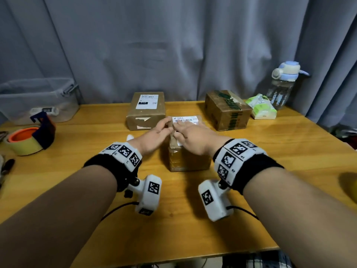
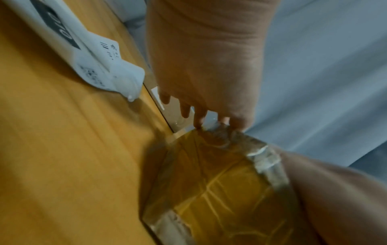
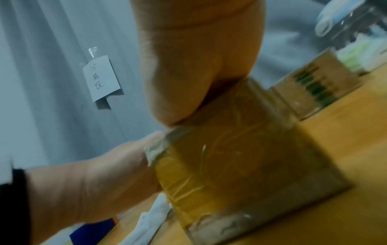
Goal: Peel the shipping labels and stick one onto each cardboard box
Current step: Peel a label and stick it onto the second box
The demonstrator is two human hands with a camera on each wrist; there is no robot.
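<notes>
A tape-wrapped cardboard box (image 1: 188,158) stands mid-table, with a white shipping label (image 1: 186,119) on its top. My right hand (image 1: 190,135) lies flat over the label's near part, fingers straight. My left hand (image 1: 161,130) reaches in from the left, and its fingertips (image 2: 199,122) touch the box's top left edge (image 2: 220,190). The right wrist view shows my right palm (image 3: 199,66) pressed on the box top (image 3: 240,157). Behind to the left, another box (image 1: 145,117) carries a label (image 1: 147,101). A third box (image 1: 228,111) with green print sits back right, no label visible on it.
A curled white printed sheet (image 2: 83,49) lies on the table by my left wrist. A tape dispenser (image 1: 29,138) and a clear plastic bin (image 1: 36,99) stand at the left. A tissue pack (image 1: 262,109) and water bottle (image 1: 282,88) stand back right, against the grey curtain.
</notes>
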